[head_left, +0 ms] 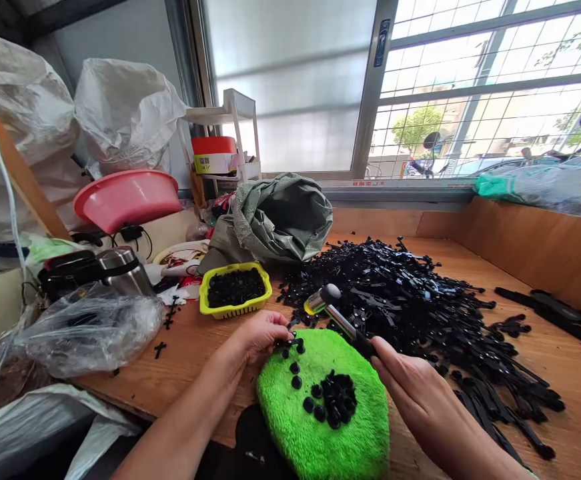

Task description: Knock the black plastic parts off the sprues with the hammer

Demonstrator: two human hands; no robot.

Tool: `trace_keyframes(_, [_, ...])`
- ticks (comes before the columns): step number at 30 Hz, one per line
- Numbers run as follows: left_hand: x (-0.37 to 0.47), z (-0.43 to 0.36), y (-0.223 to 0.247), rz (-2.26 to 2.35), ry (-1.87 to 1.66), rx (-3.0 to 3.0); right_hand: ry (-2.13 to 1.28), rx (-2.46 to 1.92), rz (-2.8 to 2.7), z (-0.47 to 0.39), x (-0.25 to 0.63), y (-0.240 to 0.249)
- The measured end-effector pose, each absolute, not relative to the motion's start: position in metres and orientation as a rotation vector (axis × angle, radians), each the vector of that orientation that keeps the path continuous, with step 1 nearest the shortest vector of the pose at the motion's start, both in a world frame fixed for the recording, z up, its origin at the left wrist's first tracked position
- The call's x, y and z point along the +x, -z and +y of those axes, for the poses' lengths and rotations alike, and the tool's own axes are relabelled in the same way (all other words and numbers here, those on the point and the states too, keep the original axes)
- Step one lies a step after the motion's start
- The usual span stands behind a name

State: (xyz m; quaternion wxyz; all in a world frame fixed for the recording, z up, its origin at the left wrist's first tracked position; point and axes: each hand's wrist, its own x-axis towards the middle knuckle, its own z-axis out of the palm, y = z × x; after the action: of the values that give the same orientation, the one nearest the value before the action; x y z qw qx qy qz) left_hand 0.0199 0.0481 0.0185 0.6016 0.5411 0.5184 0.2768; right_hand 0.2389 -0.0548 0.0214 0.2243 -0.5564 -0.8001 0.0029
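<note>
A small black plastic part [284, 343] is pinched in the fingers of my left hand [265, 335], over the far left edge of a bright green fluffy pad [330, 447]. My right hand [410, 380] grips the dark handle of a small hammer [341, 321]. The hammer's head, black at one end and yellow at the other, is raised above the table beyond the pad. On the pad lies a cluster of small round black caps [339, 399], with several loose ones trailing towards my left hand.
A large heap of black strip-like parts [395, 293] spreads across the table behind and right. A yellow basket [269, 288] of black pieces stands back left, before a grey-green sack [280, 220]. Clear plastic bags [95, 327] and a steel flask [126, 270] sit at the left.
</note>
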Motion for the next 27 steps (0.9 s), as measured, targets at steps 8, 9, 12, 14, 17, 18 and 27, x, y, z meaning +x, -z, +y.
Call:
trace_keyframes(8, [0.017,0.039,-0.018,1.139,-0.684,1.203,-0.073,-1.588,-2.135,-0.061,0.245,-0.017])
trace_keyframes(9, [0.017,0.037,-0.018,1.121,-0.692,1.19,-0.083,-1.589,-2.092,-0.064,0.248,-0.016])
trace_keyframes(12, [0.016,0.033,-0.018,1.08,-0.715,1.152,-0.121,-1.586,-1.988,-0.073,0.259,-0.016])
trace_keyframes(14, [0.017,0.031,-0.018,1.068,-0.723,1.141,-0.144,-1.575,-1.958,-0.077,0.264,-0.016])
trace_keyframes(17, [0.02,0.028,-0.019,1.075,-0.727,1.15,-0.151,-1.545,-1.947,-0.082,0.266,-0.015])
trace_keyframes(18, [0.022,0.027,-0.019,1.082,-0.73,1.155,-0.148,-1.528,-1.95,-0.083,0.266,-0.014])
trace_keyframes(27, [0.027,0.025,-0.009,1.129,-0.864,1.181,0.11,-1.307,-2.034,-0.09,0.257,-0.019])
